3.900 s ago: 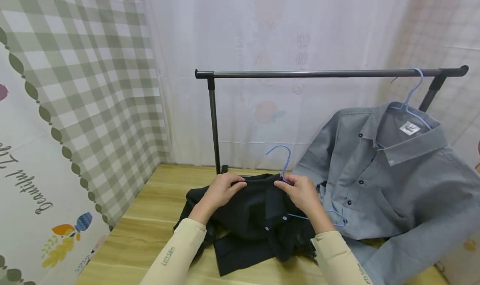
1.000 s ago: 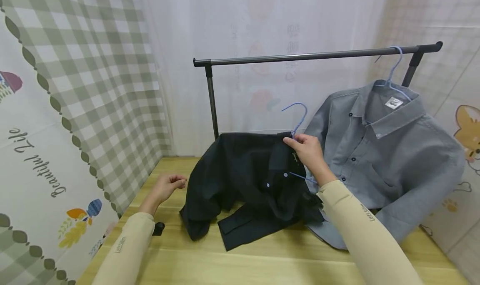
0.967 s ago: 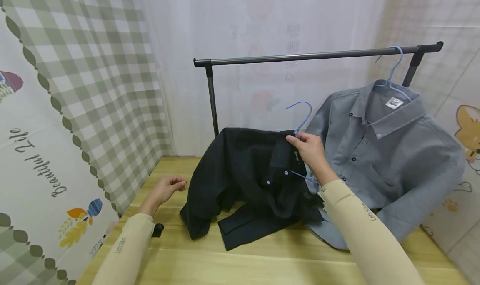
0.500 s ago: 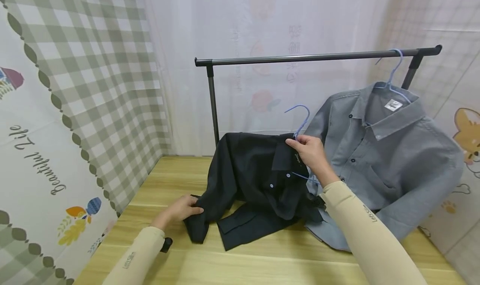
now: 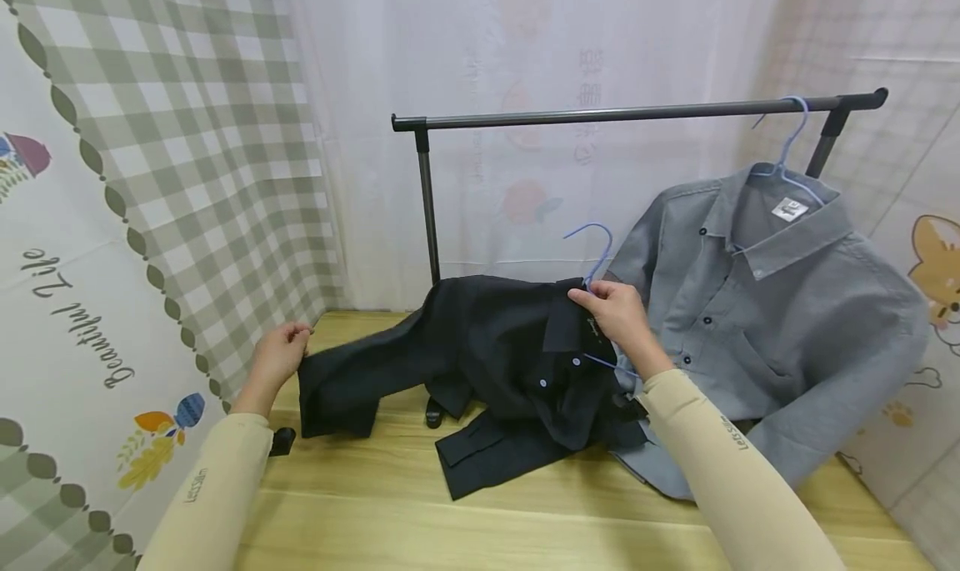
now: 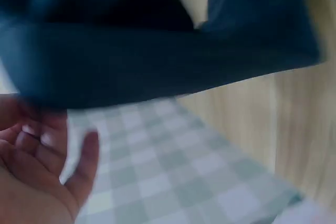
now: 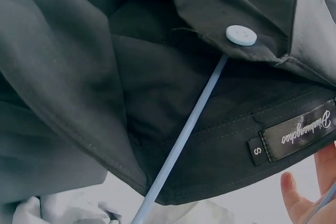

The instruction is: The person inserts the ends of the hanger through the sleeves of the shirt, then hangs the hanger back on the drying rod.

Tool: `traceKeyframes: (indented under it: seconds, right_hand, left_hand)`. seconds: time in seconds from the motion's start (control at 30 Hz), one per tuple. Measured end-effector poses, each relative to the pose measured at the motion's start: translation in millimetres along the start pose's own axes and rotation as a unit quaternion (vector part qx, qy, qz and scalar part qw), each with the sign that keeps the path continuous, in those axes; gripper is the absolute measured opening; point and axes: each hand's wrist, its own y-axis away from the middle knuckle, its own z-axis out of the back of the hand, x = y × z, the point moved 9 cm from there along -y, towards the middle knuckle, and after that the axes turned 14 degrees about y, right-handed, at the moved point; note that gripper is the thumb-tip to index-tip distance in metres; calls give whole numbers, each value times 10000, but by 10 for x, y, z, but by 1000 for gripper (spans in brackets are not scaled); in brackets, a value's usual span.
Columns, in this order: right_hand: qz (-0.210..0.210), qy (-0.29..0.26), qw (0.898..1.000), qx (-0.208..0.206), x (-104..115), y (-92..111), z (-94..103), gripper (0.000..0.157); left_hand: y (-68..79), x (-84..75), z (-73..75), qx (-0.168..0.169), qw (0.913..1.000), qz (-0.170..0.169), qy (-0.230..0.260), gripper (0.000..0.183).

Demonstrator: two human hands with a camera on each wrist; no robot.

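A black button shirt (image 5: 495,346) lies partly raised on the table, a blue wire hanger (image 5: 600,250) partly inside it with its hook above the collar. My right hand (image 5: 621,313) pinches the collar beside the hanger's neck. In the right wrist view, the hanger (image 7: 184,135) runs across the inside of the shirt, near a size label (image 7: 257,151). At the left, my left hand (image 5: 279,354) holds the upper edge of the stretched-out sleeve (image 5: 337,388) near its cuff. Blurred in the left wrist view, its fingers (image 6: 47,145) curl just below the fabric.
A black garment rack (image 5: 547,117) stands at the back of the wooden table (image 5: 360,513). From its right end hangs a grey shirt (image 5: 795,304) on another blue hanger (image 5: 787,150), close behind my right hand. A checked curtain (image 5: 225,137) borders the left side.
The left hand let go of the shirt's shoulder, reached to the sleeve, and has pulled it out leftward. The right hand raised the collar and hanger, then lowered them slightly.
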Motion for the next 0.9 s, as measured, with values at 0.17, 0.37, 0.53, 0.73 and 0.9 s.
traceKeyframes:
  seconds: [0.17,0.37,0.53,0.73,0.9]
  right_hand:
    - [140,194,9993,276,143,76,-201,42]
    - [593,370,9970,340,405,218,-479,36]
    - [988,753,9917,329,538,331,-652,35]
    - [1138,789,9902,168,588,430,-701,23]
    - [1220,718,9899,5,632,500,-649,27]
  left_hand:
    - [59,-311,-359,-94,9930,-877,-791,34]
    - [265,-1198,-1054,-495,9494,-3095,-189,19]
    - [414,-1714,-1644,-32,9174,-3978,92,22]
    - [407,-1824,-2140,870,9273,-3638,-160,24]
    - [386,-1763,-2339,1567,9375,-3107,-5,26]
